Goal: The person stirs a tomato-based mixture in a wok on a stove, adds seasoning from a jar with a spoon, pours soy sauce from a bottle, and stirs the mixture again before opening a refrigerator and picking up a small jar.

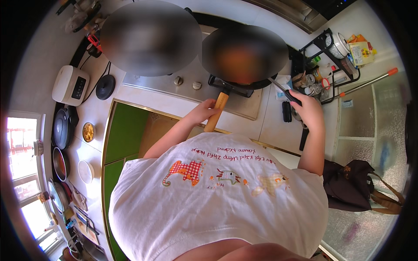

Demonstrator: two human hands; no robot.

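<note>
My left hand (205,112) grips the wooden handle (215,114) of a dark wok (259,85), which sits on the right burner of a steel gas stove (163,85). Orange-red food (236,63) lies in the wok, but a blur covers most of it. In my right hand (308,109) is the black handle of a metal cooking utensil (281,86). Its shaft slants over the wok's right rim, and its working end is hidden in the blur. Two stove knobs (187,83) show to the left of the wok's handle.
A rack (336,70) of bottles and jars stands at the right. A black case (286,112) lies near my right hand. Left are a white appliance (70,85), a black lid (105,87), a bowl of yellowish food (88,132) and a white bowl (86,172). A dark bag (349,186) hangs right.
</note>
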